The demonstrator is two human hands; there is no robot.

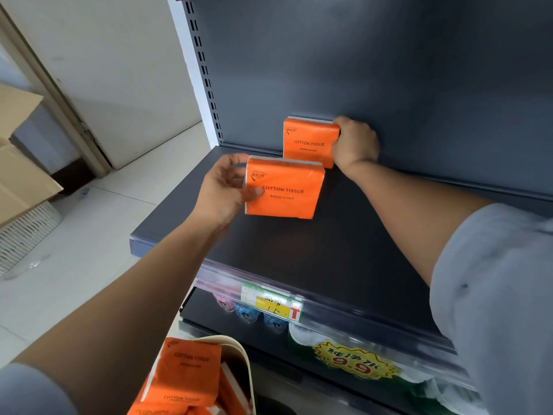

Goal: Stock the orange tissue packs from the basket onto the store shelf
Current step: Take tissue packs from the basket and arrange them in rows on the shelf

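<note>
Your right hand [356,143] is closed around the right edge of an orange tissue pack [308,143] that stands upright at the back of the dark shelf [299,250], its rear against the grey back panel [389,70] and its base on the shelf surface. Your left hand [223,190] grips a second orange pack [285,188] by its left side, thumb on the printed front and fingers wrapped behind, holding it upright just in front of the first one; you cannot tell whether its lower edge touches the shelf or sits slightly above it. Both packs face you with "COTTON TISSUE" readable. At the bottom of the view, the pale basket [250,375] holds more orange packs [188,369], piled at angles. A price tag [272,301] sits in the clear strip along the shelf's front edge.
</note>
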